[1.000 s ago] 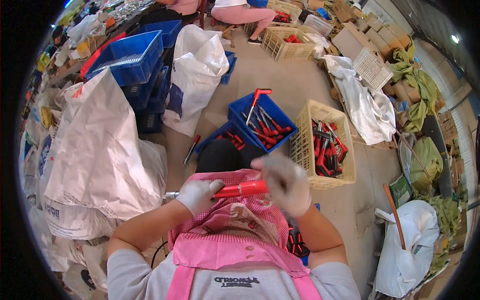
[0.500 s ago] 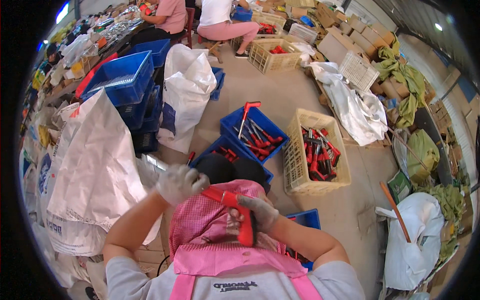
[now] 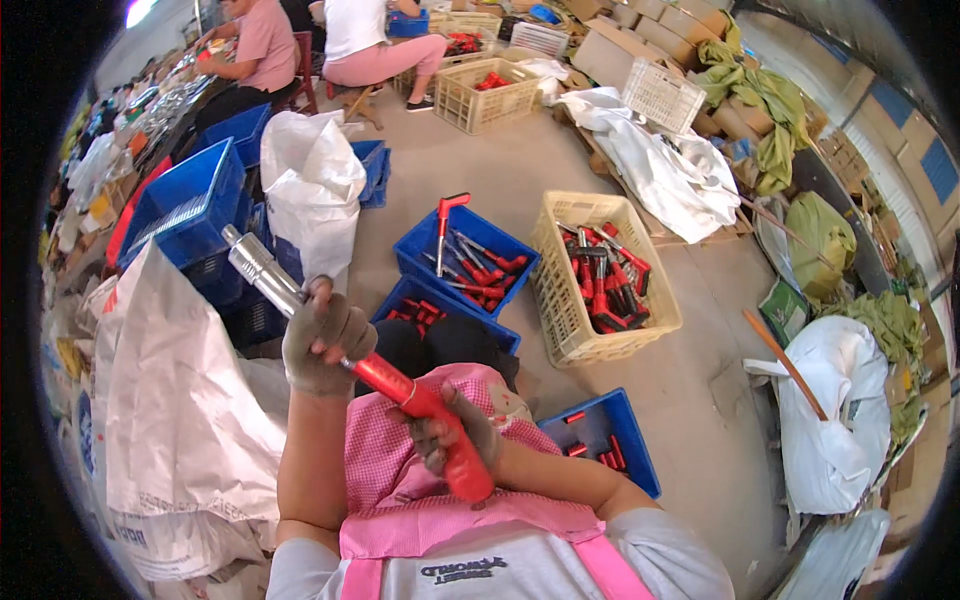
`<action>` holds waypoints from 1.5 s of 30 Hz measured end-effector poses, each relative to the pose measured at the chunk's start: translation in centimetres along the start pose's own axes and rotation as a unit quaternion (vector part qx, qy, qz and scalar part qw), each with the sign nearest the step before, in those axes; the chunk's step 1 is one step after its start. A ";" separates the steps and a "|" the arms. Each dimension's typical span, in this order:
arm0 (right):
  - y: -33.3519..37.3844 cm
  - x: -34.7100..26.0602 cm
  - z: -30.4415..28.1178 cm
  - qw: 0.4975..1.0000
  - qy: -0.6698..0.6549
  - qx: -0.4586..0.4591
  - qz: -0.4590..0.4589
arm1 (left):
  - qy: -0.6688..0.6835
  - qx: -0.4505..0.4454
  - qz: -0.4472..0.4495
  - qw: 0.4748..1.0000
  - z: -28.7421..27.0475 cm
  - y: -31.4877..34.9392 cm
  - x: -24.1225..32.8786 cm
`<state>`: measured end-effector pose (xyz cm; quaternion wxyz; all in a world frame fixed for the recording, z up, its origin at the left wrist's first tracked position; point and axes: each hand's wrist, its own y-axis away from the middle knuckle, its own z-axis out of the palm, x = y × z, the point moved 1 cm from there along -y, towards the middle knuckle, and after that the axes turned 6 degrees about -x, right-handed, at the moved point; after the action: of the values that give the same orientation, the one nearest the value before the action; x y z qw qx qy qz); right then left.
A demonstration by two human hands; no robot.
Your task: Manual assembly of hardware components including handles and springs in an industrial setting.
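Note:
A long hand tool [image 3: 388, 381] with a bent red handle and a silver tubular end lies slantwise across my lap, its metal end up and to the left. My gloved left hand [image 3: 328, 337] is wrapped round its metal shaft. Lower down, my gloved right hand [image 3: 455, 430] grips the red handle. Beyond my knees, a blue crate [image 3: 410, 252] holds similar red-handled tools, one of them upright at its left side. A second blue crate [image 3: 510, 343] with red pieces sits partly behind my knees.
A cream plastic crate [image 3: 655, 325] full of red-and-black-handled tools stands right of the blue ones. Near my right elbow is a blue bin [image 3: 640, 470] with several red pieces. White sacks [image 3: 180, 370] crowd the left. Two people [image 3: 262, 50] sit at the back left.
The tool has turned: its metal end now points higher and the handle's bend looks different. Both hands still hold it. My view has shifted, exposing more of the blue bin by my right elbow.

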<state>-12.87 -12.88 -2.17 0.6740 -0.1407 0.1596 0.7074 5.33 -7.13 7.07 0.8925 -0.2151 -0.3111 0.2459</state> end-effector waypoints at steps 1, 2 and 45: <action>0.0 -0.2 0.4 0.996 -0.060 -0.056 0.017 | 0.042 -0.137 -0.005 0.990 -0.1 -0.6 -0.3; 0.1 -0.4 0.9 0.986 -0.119 -0.113 0.034 | 0.017 -0.087 0.000 0.996 0.2 -0.2 -0.7; -17.2 -20.2 -55.0 0.216 0.872 0.291 0.328 | -0.460 0.270 -0.187 0.825 -18.5 -3.5 -13.3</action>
<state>4.49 -53.39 -44.42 -0.1855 -0.3992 0.8743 0.2047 9.51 -21.77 -10.20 0.6973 0.2349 -0.6408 0.2190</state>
